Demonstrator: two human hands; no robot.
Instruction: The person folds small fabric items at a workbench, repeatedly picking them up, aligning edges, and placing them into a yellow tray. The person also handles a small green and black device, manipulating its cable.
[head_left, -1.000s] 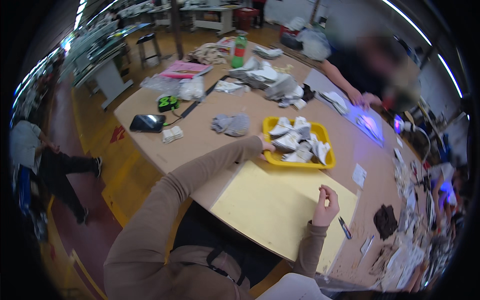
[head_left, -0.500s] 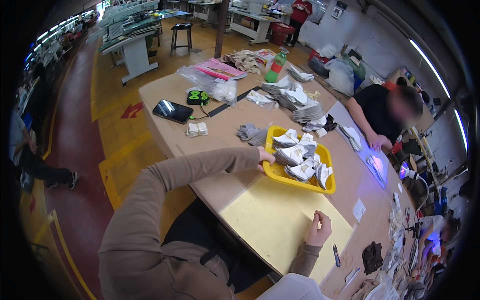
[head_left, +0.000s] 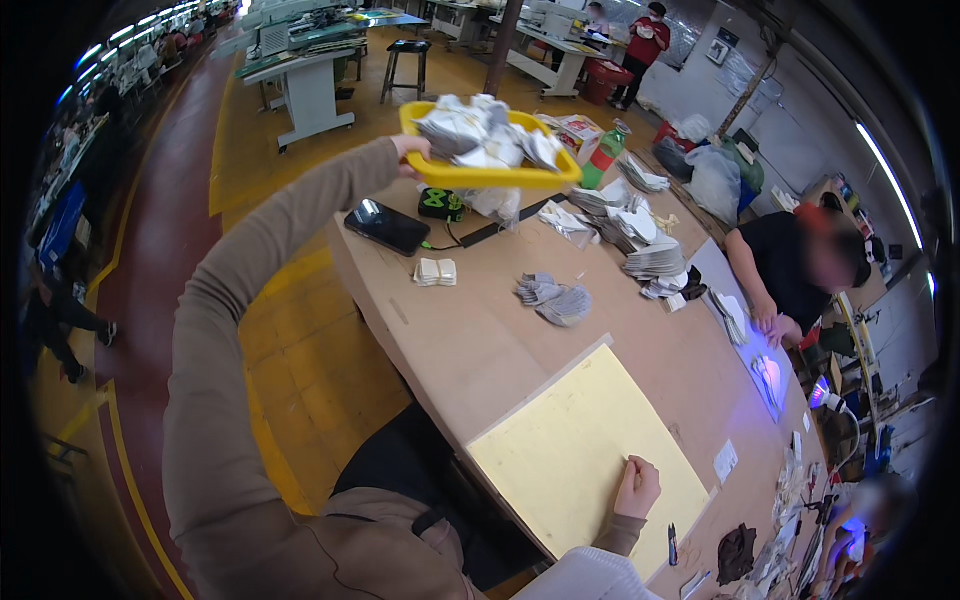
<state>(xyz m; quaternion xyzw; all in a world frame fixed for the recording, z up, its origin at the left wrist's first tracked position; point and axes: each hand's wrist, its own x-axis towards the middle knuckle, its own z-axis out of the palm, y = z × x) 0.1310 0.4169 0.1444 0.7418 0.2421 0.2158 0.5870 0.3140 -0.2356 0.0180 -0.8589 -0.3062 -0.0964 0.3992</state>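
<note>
My left hand point(head_left: 412, 154) grips the left end of a yellow plastic basket point(head_left: 500, 178), lifted at arm's length over the far left part of the table. Stacked white and grey cut pieces point(head_left: 478, 132) fill it, slightly blurred. Low on the right, my right hand point(head_left: 638, 488) rests on a pale yellow sheet point(head_left: 580, 440) with its fingers curled in; nothing shows in them. Beyond the sheet, a loose pile of grey pieces point(head_left: 556, 300) lies on the brown table. A small dark cutting tool point(head_left: 672, 545) is beside the right wrist.
A phone point(head_left: 387, 228) and a banded white bundle point(head_left: 435, 272) lie near the table's left edge. Stacks of white pieces point(head_left: 655, 262) and a green bottle point(head_left: 605, 155) stand farther back. Across the table, a co-worker point(head_left: 790, 265) handles pieces under a violet lamp point(head_left: 822, 392).
My left hand has raised the basket and carried it away to the far left, uncovering the table and the sheet's far corner. My right hand stays on the sheet. The view has shifted a little.
</note>
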